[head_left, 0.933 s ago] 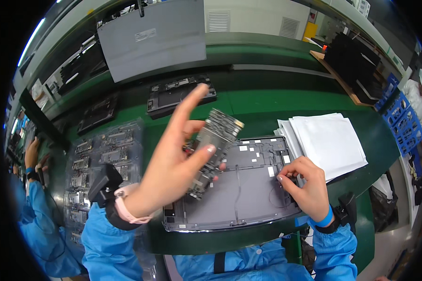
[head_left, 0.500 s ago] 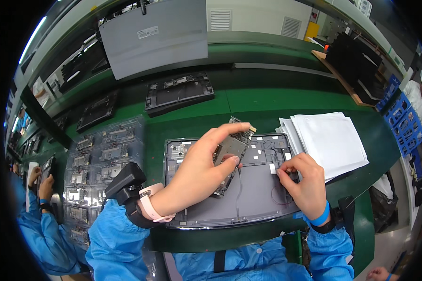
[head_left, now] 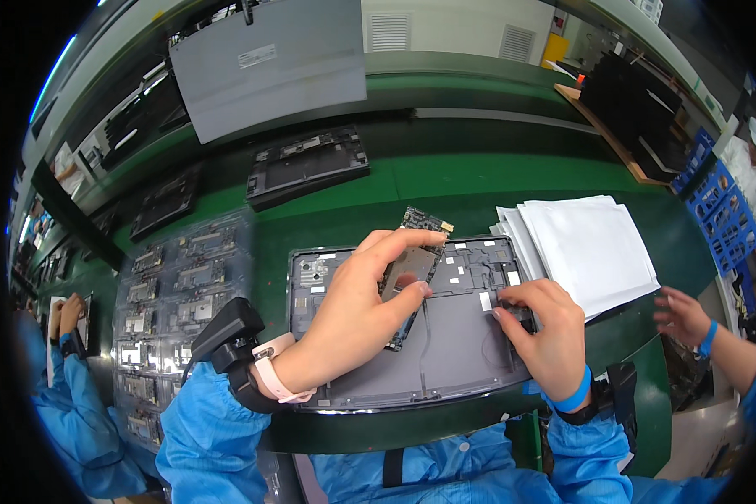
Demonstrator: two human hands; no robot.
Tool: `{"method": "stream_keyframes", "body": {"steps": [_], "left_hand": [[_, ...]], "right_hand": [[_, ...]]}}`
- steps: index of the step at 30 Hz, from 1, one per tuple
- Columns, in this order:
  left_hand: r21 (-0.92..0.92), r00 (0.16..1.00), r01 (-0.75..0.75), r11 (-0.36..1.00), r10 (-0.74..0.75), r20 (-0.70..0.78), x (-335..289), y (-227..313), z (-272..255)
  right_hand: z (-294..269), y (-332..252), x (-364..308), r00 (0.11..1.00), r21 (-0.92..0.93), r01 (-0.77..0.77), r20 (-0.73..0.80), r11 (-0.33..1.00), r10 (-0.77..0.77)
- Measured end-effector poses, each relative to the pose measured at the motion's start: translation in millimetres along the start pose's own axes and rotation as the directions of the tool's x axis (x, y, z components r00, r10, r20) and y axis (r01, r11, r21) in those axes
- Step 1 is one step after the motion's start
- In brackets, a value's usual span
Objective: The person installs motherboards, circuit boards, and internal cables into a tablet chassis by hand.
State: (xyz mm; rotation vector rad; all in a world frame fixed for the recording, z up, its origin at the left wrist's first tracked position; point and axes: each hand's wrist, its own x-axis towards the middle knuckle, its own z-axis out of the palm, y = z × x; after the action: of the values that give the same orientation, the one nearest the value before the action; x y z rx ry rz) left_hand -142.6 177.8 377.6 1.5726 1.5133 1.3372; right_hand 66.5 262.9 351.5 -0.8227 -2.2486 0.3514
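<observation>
My left hand [head_left: 353, 311] is closed around a circuit board [head_left: 410, 270], holding it tilted above an open dark grey device casing [head_left: 370, 374]. Thumb and fingers press on the board's two edges, and the palm hides part of it. Over the casing's right side, my right hand [head_left: 546, 332] is closed in a pinch. A small white tab [head_left: 485, 301] shows right beside its fingertips; whether the fingers grip it I cannot tell. A thin cable [head_left: 427, 336] runs down the casing's inner face below the board.
Clear plastic trays of circuit boards [head_left: 172, 315] lie to the left. White envelopes [head_left: 592, 252] are stacked at the right. Another open casing [head_left: 309, 165] rests farther back. A co-worker's hand [head_left: 685, 317] reaches in from the right, near a blue crate [head_left: 722, 223]; another person works at far left.
The co-worker's hand at the right has risen toward the table's edge. My left hand has tipped the board slightly more upright. My right hand stays at nearly the same spot.
</observation>
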Motion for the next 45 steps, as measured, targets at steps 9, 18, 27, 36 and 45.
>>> {"method": "stream_keyframes", "body": {"steps": [9, 18, 27, 36, 45], "left_hand": [[-0.003, 1.0, 0.013, 1.0, -0.013, 0.013, 2, 3, 5], [0.152, 1.0, -0.027, 0.988, 0.026, 0.009, 1, 10, 12], [0.041, 0.998, 0.05, 0.998, -0.052, 0.043, 3, 11, 11], [0.067, 0.999, 0.019, 0.998, -0.021, 0.038, 6, 17, 14], [0.085, 0.999, 0.023, 0.996, -0.025, 0.029, 7, 15, 20]], "right_hand": [[-3, -6, -2, 0.997, -0.079, -0.057, 0.041, 0.995, 0.06], [-3, -13, 6, 0.994, 0.164, -0.11, -0.009, 0.98, 0.113], [-13, -4, 5, 0.979, 0.378, -0.205, 0.061, 0.903, 0.196], [-16, 16, 6, 0.996, -0.063, -0.081, 0.022, 0.995, 0.082], [-7, -2, 8, 1.0, 0.217, -0.027, 0.018, 0.976, 0.024]]}}
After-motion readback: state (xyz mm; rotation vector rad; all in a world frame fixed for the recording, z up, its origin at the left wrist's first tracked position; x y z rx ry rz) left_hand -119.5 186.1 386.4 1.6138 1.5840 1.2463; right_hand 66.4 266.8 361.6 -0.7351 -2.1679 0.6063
